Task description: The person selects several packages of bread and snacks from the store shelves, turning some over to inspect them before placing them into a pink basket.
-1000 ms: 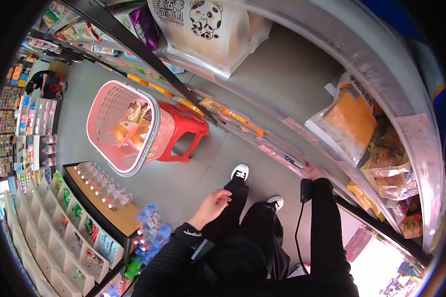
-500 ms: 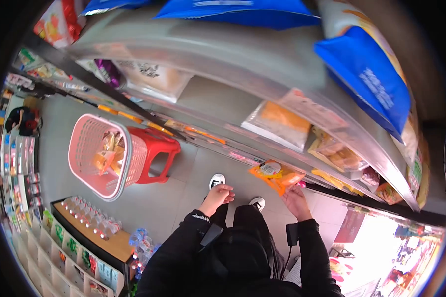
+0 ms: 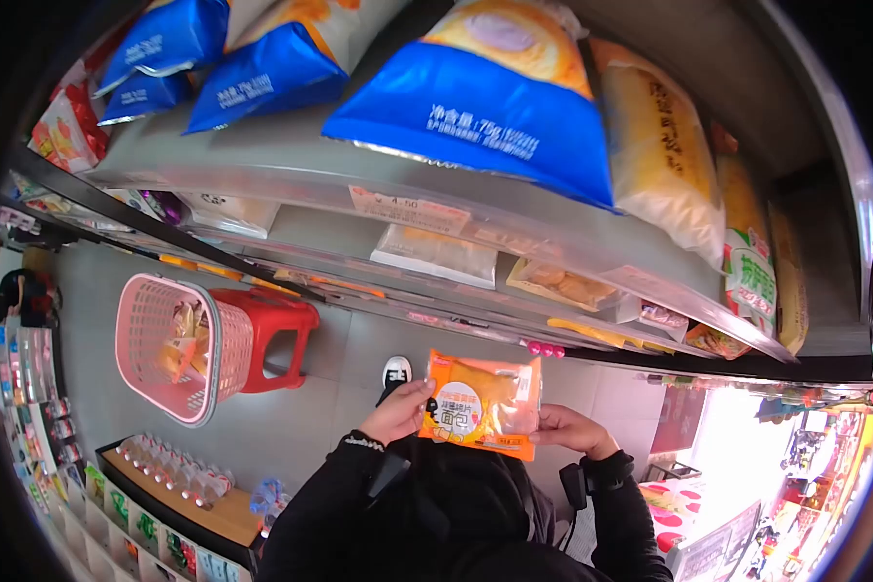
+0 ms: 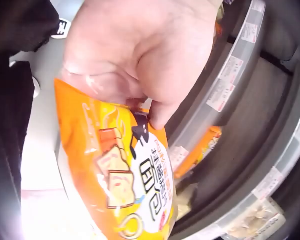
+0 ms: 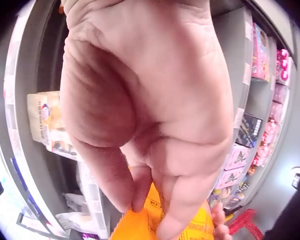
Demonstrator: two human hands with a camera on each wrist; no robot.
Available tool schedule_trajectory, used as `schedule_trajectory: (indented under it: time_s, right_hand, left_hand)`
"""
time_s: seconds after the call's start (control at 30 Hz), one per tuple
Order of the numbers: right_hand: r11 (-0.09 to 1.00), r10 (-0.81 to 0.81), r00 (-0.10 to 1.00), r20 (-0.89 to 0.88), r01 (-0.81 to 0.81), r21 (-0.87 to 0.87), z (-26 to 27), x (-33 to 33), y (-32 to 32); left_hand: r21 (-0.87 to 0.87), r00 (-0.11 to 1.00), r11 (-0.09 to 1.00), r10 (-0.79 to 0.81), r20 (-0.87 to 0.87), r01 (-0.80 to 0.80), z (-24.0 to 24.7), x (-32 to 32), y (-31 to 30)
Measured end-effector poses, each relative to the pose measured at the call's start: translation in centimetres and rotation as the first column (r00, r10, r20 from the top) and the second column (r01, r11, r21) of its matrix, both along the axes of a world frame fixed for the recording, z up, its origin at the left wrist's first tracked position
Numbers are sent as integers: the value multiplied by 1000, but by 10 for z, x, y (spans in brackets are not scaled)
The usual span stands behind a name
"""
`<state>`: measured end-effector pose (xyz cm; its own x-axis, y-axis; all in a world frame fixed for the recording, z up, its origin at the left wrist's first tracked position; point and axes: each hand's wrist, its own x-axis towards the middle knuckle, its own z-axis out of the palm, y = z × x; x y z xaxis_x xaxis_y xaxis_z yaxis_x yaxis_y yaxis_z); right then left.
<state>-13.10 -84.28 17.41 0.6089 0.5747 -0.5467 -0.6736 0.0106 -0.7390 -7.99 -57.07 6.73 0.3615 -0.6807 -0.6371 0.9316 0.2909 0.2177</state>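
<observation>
An orange bag of sliced bread (image 3: pixel 500 398) with a clear window is held up flat in front of the body in the head view. The left hand (image 3: pixel 398 414) pinches its left edge, thumb over the printed front. At its lower right edge the right hand (image 3: pixel 574 429) pinches the wrapper. The left wrist view shows the bag's printed front (image 4: pixel 120 165), with the thumb pressed near its top edge. In the right wrist view the thumb and fingers of the right hand (image 5: pixel 150 100) grip the yellow-orange back of the wrapper (image 5: pixel 135 222).
Close ahead is a shelf (image 3: pixel 301 155) with blue bread bags (image 3: pixel 485 116); a lower shelf carries more packaged bread (image 3: pixel 436 254). To the left, a pink basket (image 3: pixel 235 354) with several packages inside sits on a red stool (image 3: pixel 281 330). Bottles (image 3: pixel 175 466) stand on a low ledge.
The right hand has drawn the orange bag from the shelf area toward the body. The left hand, empty before, now grips its other edge. The head view has shifted, showing more upper shelf.
</observation>
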Motion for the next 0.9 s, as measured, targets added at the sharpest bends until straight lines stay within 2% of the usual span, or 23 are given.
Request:
schedule_trajectory:
  time_s: [0.07,0.13,0.2,0.23,0.3,0.33,0.37,0.43,0.47,0.5,0.53,0.67,0.73,0.77,0.83,0.87,0.9]
  right_hand:
    - [997,-35,999,34,37,-62,0,7,-2]
    - [990,-63,995,71,71,-119,-11,16,-5]
    - [933,-189,956,224,246,-262,-28,25,-7]
    - [936,-180,955,234,239,-257,-29,32,-4]
    - [814,-343,862,372,471,-340,-32,47,3]
    - [773,-385,802,456,551,-316,-41,52,4]
    - [773,-381,802,461,550,-317,-48,57,6]
    - [667,-390,643,659,691,-279,-54,72,14]
    - [667,-386,644,660,689,-282,-61,77,13]
    - [661,-341,692,636,658,-362,-67,83,14]
    - [649,-298,738,605,621,-438,-71,88,13]
    - [634,-297,782,548,590,-499,-73,101,18]
    - [622,-393,811,433,581,-524,-79,103,16]
    - [619,-398,811,430,583,-527,-81,101,14]
    - [599,-448,750,486,656,-460,-72,96,19]
    - [593,-454,748,484,659,-463,-73,93,18]
    - [592,-492,730,475,680,-432,-73,90,17]
  left_hand:
    - [-110,976,977,194,95,-184,16,11,3]
    - [-91,958,976,211,195,-197,31,33,-1]
    - [-28,919,983,180,352,-182,37,59,-6]
    - [-29,913,981,188,362,-191,39,72,-10]
    - [-20,804,978,181,567,-206,41,96,-22]
    - [-23,801,978,185,570,-209,36,107,-26]
    - [-11,773,973,189,606,-230,32,118,-31]
    - [-5,743,967,199,639,-254,30,132,-38]
    - [103,662,955,113,741,-278,29,137,-40]
    - [208,574,927,9,819,-311,29,141,-40]
    - [504,207,780,-460,864,-371,32,145,-39]
    - [396,199,829,-344,918,-396,13,146,-52]
    - [329,284,864,-230,931,-381,10,144,-62]
    - [331,287,866,-231,930,-374,8,145,-65]
    - [551,233,788,-501,833,-275,10,146,-68]
    - [551,232,791,-502,833,-267,12,147,-70]
    - [621,171,736,-598,783,-270,15,148,-72]
